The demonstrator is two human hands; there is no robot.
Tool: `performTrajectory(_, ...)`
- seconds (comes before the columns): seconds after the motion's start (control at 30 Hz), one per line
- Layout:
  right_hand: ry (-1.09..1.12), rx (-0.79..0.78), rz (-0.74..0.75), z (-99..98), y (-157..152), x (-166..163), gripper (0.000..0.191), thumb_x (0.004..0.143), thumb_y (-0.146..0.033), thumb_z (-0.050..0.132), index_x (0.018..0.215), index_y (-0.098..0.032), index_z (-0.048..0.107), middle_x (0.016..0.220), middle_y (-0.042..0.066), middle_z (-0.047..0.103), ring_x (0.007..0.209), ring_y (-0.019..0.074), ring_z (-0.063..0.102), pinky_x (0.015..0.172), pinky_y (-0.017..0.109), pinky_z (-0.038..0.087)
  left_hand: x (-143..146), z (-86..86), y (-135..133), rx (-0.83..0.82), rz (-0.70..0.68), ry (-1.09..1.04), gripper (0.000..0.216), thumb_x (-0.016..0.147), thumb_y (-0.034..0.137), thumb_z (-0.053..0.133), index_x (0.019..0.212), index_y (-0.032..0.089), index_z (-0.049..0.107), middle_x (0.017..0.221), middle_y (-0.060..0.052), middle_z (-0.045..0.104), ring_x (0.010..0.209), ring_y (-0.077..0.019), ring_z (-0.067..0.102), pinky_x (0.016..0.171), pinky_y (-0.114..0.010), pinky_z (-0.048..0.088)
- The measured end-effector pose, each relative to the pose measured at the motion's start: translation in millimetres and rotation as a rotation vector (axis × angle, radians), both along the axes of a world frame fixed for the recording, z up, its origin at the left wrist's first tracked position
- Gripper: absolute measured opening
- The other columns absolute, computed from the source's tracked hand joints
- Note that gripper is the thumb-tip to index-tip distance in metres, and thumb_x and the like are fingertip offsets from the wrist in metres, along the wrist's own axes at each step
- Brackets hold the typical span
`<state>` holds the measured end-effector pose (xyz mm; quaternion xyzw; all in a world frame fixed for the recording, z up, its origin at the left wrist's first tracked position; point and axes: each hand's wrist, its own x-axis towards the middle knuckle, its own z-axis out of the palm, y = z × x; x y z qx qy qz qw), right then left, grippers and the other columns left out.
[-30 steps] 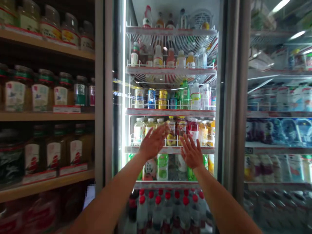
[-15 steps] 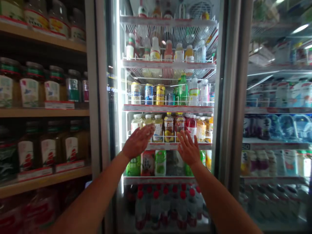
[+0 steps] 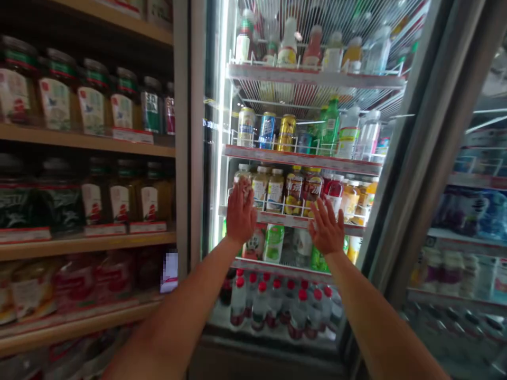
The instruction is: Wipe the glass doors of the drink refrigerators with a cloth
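Both of my arms reach toward a lit drinks fridge. My left hand (image 3: pixel 241 214) is raised with its fingers straight up and holds nothing; it covers part of the pale bottles (image 3: pixel 259 186) at the left of the middle shelf. My right hand (image 3: pixel 327 227) is open, fingers spread, in front of that shelf's edge, below the dark yellow-capped bottles (image 3: pixel 312 187). Whether either hand touches anything, I cannot tell. Between the hands, one shelf lower, stands a green-and-white carton or bottle (image 3: pixel 273 243).
Above are cans (image 3: pixel 267 130) and green bottles (image 3: pixel 330 126). Red-capped bottles (image 3: pixel 260 306) fill the bottom. Wooden shelves (image 3: pixel 79 140) of jars and bottles stand at left. A metal door frame (image 3: pixel 431 158) and another fridge section are at right.
The view has turned down and left, so the fridge appears tilted. My left hand has swung more upright, its fingers now pointing up. My right hand stays open and spread.
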<state>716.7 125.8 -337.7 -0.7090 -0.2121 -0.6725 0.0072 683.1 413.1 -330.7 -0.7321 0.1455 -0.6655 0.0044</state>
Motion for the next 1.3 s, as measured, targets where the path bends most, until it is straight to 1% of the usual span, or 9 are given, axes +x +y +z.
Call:
performTrajectory(0.2, 0.006, -0.008, 0.000, -0.3, -1, 0, 0.068, 0.100, -0.033, 0.050, 0.160, -0.027, 0.019, 0.158, 0.007, 0.040, 0.150, 0.0257, 0.031, 0.124, 0.050, 0.013, -6, -30.7, -25, 0.513, -0.072, 0.224, 0.064, 0.098, 0.031, 0.047, 0.158, 0.022, 0.026, 0.164, -0.004, 0.024, 0.154, -0.0232, 0.014, 0.127, -0.044, 0.014)
performTrajectory(0.4, -0.003, -0.003, 0.004, -0.6, 0, -1, 0.069, 0.099, -0.031, 0.050, 0.160, -0.028, 0.017, 0.157, 0.006, 0.041, 0.149, 0.0250, 0.032, 0.124, 0.049, 0.013, -1, 1.2, -32, -0.166, -0.018, 0.057, 0.070, 0.100, 0.028, 0.042, 0.161, 0.019, 0.008, 0.167, -0.014, 0.001, 0.154, -0.0329, 0.003, 0.123, -0.058, 0.021)
performTrajectory(0.6, -0.029, -0.005, -0.004, 1.5, 1, -3, 0.070, 0.099, -0.031, 0.050, 0.160, -0.027, 0.015, 0.156, 0.006, 0.043, 0.148, 0.0243, 0.033, 0.124, 0.048, 0.011, -4, -43.8, -41, 0.625, -0.105, 0.181, 0.072, 0.094, 0.035, 0.055, 0.158, 0.020, 0.025, 0.166, -0.005, 0.015, 0.155, -0.0234, 0.008, 0.127, -0.043, 0.015)
performTrajectory(0.67, -0.032, -0.005, -0.007, 2.3, 2, -4, 0.071, 0.099, -0.031, 0.050, 0.160, -0.027, 0.015, 0.156, 0.006, 0.043, 0.148, 0.0241, 0.034, 0.125, 0.047, 0.010, -3, -24.7, -35, 0.658, -0.079, 0.184, 0.067, 0.095, 0.030, 0.054, 0.157, 0.025, 0.028, 0.165, -0.002, 0.022, 0.154, -0.0206, 0.012, 0.128, -0.044, 0.011)
performTrajectory(0.8, -0.009, -0.005, -0.014, 2.7, 2, -4, 0.071, 0.100, -0.031, 0.050, 0.160, -0.027, 0.014, 0.156, 0.006, 0.042, 0.148, 0.0243, 0.034, 0.124, 0.048, 0.009, 1, 33.4, -35, 0.183, -0.034, 0.090, 0.065, 0.099, 0.026, 0.045, 0.159, 0.022, 0.021, 0.166, -0.009, 0.016, 0.155, -0.0269, 0.008, 0.126, -0.052, 0.012)
performTrajectory(0.87, -0.002, -0.007, -0.010, 2.6, 1, -4, 0.071, 0.100, -0.031, 0.049, 0.160, -0.027, 0.013, 0.156, 0.006, 0.042, 0.148, 0.0243, 0.034, 0.124, 0.048, 0.010, 2, 33.7, -43, 0.081, -0.033, 0.070, 0.068, 0.098, 0.029, 0.046, 0.159, 0.015, 0.018, 0.167, -0.013, 0.007, 0.155, -0.0311, 0.002, 0.125, -0.052, 0.016)
performTrajectory(1.0, -0.018, -0.004, -0.005, 2.9, 1, -3, 0.070, 0.100, -0.029, 0.050, 0.160, -0.027, 0.015, 0.155, 0.006, 0.044, 0.148, 0.0242, 0.035, 0.124, 0.048, 0.010, 0, -12.1, -56, 0.595, -0.082, 0.146, 0.074, 0.095, 0.039, 0.053, 0.158, 0.015, 0.023, 0.167, -0.008, 0.008, 0.155, -0.0270, 0.000, 0.126, -0.044, 0.015)
performTrajectory(1.1, -0.031, -0.007, 0.004, 3.4, 1, -3, 0.070, 0.100, -0.031, 0.051, 0.160, -0.026, 0.016, 0.155, 0.007, 0.044, 0.148, 0.0240, 0.035, 0.125, 0.047, 0.010, -1, -10.0, -52, 0.809, -0.077, 0.142, 0.064, 0.096, 0.034, 0.049, 0.156, 0.022, 0.030, 0.167, 0.000, 0.015, 0.155, -0.0208, 0.004, 0.128, -0.043, 0.006)
performTrajectory(1.3, -0.015, 0.003, 0.017, 3.4, 2, -4, 0.067, 0.100, -0.027, 0.048, 0.160, -0.028, 0.017, 0.156, 0.006, 0.043, 0.148, 0.0240, 0.035, 0.124, 0.048, 0.012, 2, 57.1, -48, 0.163, -0.015, 0.052, 0.062, 0.098, 0.027, 0.046, 0.157, 0.020, 0.027, 0.166, -0.009, 0.016, 0.155, -0.0282, 0.007, 0.126, -0.053, 0.014)
